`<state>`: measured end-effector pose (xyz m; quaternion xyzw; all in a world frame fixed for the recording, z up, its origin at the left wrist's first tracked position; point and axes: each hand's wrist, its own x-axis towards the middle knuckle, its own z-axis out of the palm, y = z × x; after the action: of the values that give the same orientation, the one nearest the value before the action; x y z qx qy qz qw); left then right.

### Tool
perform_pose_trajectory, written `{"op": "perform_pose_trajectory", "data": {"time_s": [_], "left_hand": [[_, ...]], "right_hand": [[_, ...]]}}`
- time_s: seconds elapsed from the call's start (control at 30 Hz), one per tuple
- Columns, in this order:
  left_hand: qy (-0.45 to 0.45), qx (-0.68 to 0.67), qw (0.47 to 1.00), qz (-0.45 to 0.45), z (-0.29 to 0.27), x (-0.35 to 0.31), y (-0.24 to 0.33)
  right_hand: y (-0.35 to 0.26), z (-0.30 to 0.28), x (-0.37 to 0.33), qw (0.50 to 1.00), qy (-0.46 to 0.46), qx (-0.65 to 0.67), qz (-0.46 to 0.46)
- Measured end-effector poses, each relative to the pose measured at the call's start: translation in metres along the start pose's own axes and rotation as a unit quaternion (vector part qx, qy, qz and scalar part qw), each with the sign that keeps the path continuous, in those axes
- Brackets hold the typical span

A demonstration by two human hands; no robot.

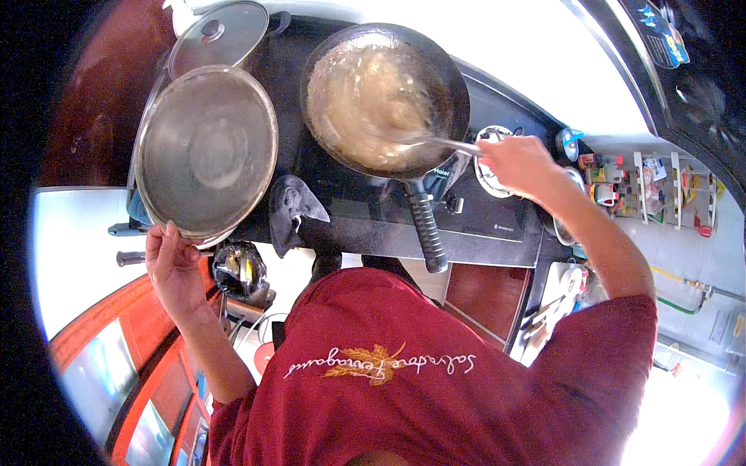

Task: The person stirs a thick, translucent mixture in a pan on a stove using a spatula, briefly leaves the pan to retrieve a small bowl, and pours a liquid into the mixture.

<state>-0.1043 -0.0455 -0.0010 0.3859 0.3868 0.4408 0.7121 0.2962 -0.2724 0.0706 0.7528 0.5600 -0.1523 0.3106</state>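
A dark wok with a black ribbed handle sits on the black cooktop, holding a pale brown liquid with bits in it. My right hand grips a metal-handled utensil that reaches into the liquid; its head is smeared by motion, so I cannot tell its exact kind. To the left, my left hand pinches the near rim of a large round metal pan-like dish, its broad grey face toward me. Beside that dish, a dark grey cloth hangs over the counter's front edge.
A glass lid with a dark knob covers a pot at the back left. Right of the wok stands a white-rimmed round container. Shelves with jars and packets line the right side. A bag-lined bin stands below, near red cabinet doors.
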Motion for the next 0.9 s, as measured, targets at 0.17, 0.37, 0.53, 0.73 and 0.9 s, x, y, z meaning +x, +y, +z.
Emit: {"op": "perform_pose_trajectory", "data": {"time_s": [0.17,0.37,0.53,0.73,0.9], "left_hand": [[0.019,-0.004,1.0,-0.009,0.001,0.003,-0.007],[-0.001,0.005,1.0,-0.005,-0.005,0.006,-0.009],[-0.005,-0.005,1.0,-0.011,0.007,0.008,-0.008],[0.008,0.016,1.0,-0.018,0.006,0.005,-0.012],[0.013,0.011,1.0,-0.012,0.011,0.009,-0.012]], "right_hand": [[0.0,0.013,0.061,0.984,0.134,-0.079,0.081],[-0.027,0.005,0.011,0.999,0.041,-0.007,-0.034],[0.006,-0.001,0.034,0.995,0.073,-0.072,0.015],[-0.045,0.004,0.025,0.995,0.071,0.055,-0.047],[0.016,0.01,0.028,0.996,0.074,-0.047,0.01]]}}
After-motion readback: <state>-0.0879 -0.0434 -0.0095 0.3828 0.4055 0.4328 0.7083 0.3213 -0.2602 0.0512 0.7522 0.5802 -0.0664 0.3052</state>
